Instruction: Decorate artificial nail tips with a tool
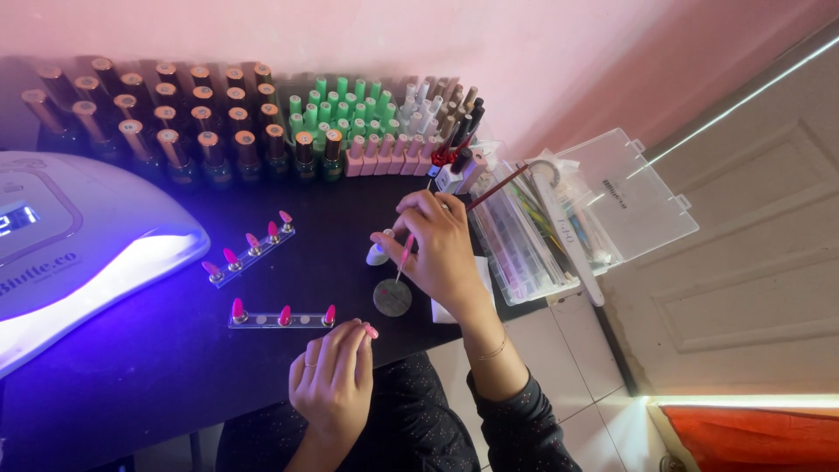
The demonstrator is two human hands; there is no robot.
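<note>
Head view is looking down at a dark table (131,367). On the far left, a white nail lamp (61,253) is glowing purple. Behind it, rows of dark polish bottles (166,118) are standing by the pink wall, then green bottles (336,109), then pale ones (433,105).

Just right of the lamp, a clear strip (252,247) is lying slanted with five pink nail tips on it. Below it, a second strip (281,319) is holding three pink tips.

Next, the left hand (334,380) is resting near the table edge. Its fingers are pinched together on one pink nail tip (371,331).

Above it, the right hand (441,249) is closed around a thin pink brush (405,253). The brush is pointing down at a small round grey dish (392,298), and I cannot tell if it is touching it. A little white pot (377,254) is sitting just left of this hand.

On the right, a clear plastic box (559,227) is standing open with long tools inside.
</note>
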